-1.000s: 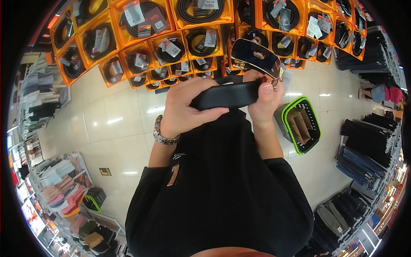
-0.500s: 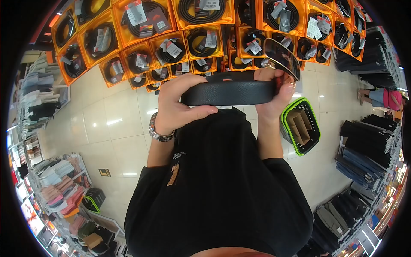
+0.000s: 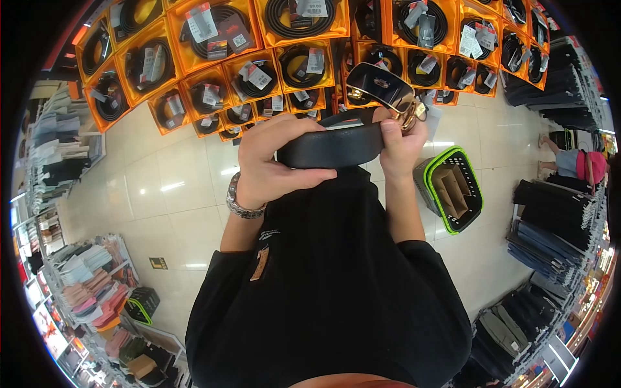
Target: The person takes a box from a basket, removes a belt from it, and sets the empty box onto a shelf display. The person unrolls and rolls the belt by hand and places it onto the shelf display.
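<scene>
A coiled black leather belt (image 3: pixel 336 147) is held in front of my chest between both hands. My left hand (image 3: pixel 275 149) wraps round the left side of the coil, thumb along its lower edge. Near the buckle end, my right hand (image 3: pixel 402 143) is closed with its thumb pressed on the belt. The shiny gold and dark buckle (image 3: pixel 381 87) sticks up above my right hand, its face tilted toward me. A metal-band watch (image 3: pixel 240 197) is on my left wrist. The inner turns of the coil are partly hidden by the fingers.
Ahead stands a display of orange boxes (image 3: pixel 213 61) with tagged, coiled belts. A green-rimmed basket (image 3: pixel 424 169) holding cardboard is on the floor to the right. Clothes racks (image 3: pixel 550 210) line both sides. A person in pink (image 3: pixel 592 167) stands at the far right.
My right hand has moved left and turned, closer to my left hand. The buckle has swung up and left, now showing its face. The left hand has barely moved.
</scene>
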### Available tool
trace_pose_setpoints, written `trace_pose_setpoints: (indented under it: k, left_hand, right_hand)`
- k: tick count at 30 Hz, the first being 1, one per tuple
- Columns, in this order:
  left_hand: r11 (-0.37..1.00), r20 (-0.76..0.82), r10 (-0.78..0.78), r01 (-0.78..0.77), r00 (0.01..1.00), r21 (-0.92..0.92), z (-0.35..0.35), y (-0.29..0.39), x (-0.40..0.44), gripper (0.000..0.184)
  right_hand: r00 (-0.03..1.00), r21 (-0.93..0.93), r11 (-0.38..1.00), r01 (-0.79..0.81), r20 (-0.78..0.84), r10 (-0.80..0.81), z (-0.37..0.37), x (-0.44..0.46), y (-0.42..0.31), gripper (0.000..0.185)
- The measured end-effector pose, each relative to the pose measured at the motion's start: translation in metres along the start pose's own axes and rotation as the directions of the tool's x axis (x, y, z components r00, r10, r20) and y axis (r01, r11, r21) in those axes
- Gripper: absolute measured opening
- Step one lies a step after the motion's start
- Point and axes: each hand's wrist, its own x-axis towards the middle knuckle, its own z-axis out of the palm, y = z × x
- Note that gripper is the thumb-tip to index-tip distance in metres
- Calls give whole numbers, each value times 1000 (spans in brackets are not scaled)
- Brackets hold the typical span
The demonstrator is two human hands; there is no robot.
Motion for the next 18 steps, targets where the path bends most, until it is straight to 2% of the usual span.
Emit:
trace_pose_setpoints:
  k: [16, 18]
  left_hand:
    - [996, 30, 43, -45, 999, 72, 7, 9, 11, 46]
    - [994, -59, 105, -103, 993, 35, 10, 7, 12, 50]
  right_hand:
    - [997, -27, 999, -35, 70, 37, 8, 1, 5, 39]
    - [995, -45, 998, -47, 86, 50, 6, 0, 11, 37]
